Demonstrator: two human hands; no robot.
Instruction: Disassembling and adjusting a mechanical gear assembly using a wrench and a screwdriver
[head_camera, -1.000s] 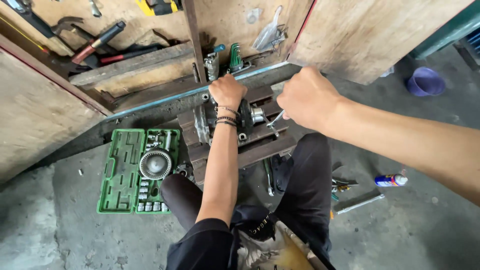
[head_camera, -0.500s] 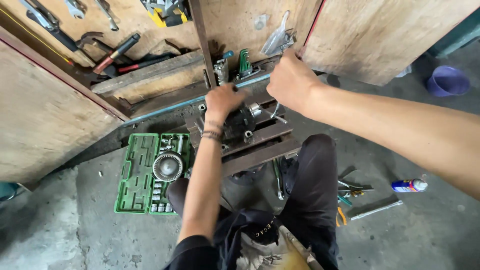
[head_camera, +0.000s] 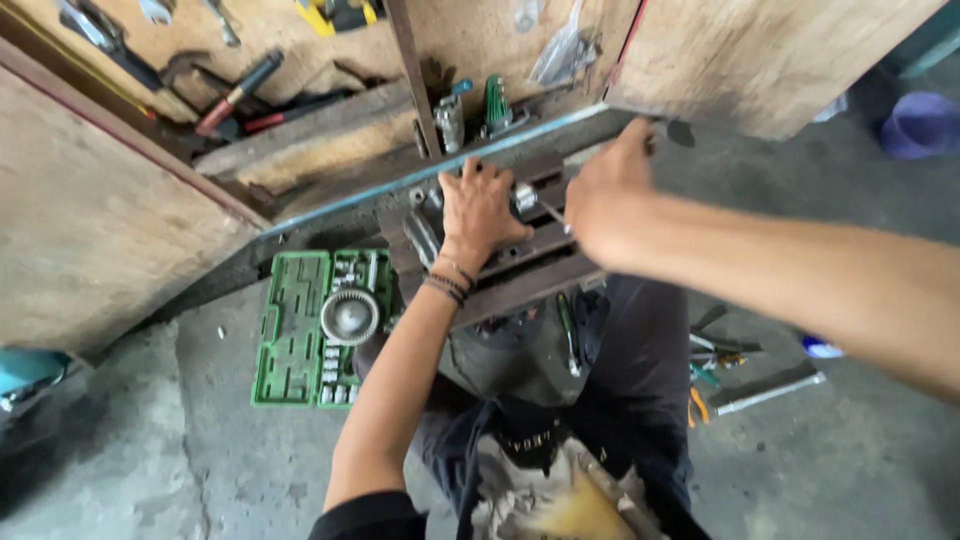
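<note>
**Both hands on a grimy metal assembly, knees either side**

Left hand pressed flat on top of the dark metal assembly, fingers spread, not clenched around anything. Right hand up at the far end, curled round something small near the thin metal rod; can't tell exactly what's pinched. Assembly sitting just below the wooden tool cabinet. Green socket set case lying open on the concrete, just beside the left forearm, round gear resting on it. Loose hand tools scattered off to the right.
</note>
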